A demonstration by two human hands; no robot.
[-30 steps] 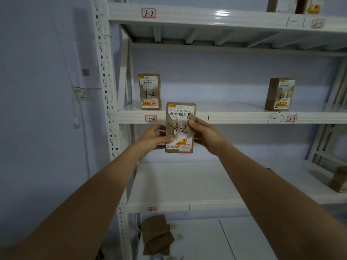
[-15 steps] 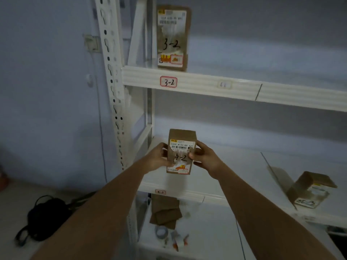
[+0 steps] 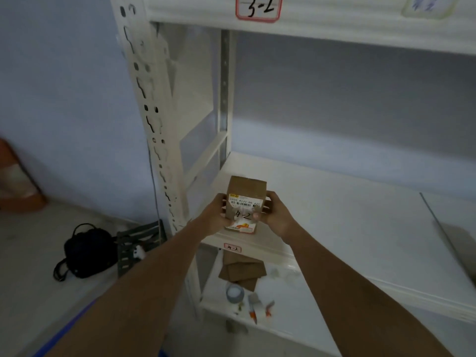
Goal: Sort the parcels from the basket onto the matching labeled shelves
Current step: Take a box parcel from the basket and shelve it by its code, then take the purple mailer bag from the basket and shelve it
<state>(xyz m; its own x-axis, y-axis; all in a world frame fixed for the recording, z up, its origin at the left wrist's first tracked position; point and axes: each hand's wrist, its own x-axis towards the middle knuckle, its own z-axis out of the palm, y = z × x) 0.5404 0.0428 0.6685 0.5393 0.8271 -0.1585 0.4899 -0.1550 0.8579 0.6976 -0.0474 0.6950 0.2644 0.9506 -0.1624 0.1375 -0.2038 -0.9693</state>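
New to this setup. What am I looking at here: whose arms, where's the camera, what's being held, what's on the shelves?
There is no robot: a person works with bare hands. The single picture comes from a wide-angle camera worn on their head, looking forward and down, so the two forearms reach away from you.

The left hand and right hand grip the sides of a small brown parcel, upright, with "4-2" handwritten on its label. It sits at the front of a white shelf whose edge carries a 4-2 tag, so the numbers match. The shelf above carries a 3-2 tag.

On the shelf below lie flat cardboard pieces, a tape roll and some small tools. A black bag sits on the floor to the left.
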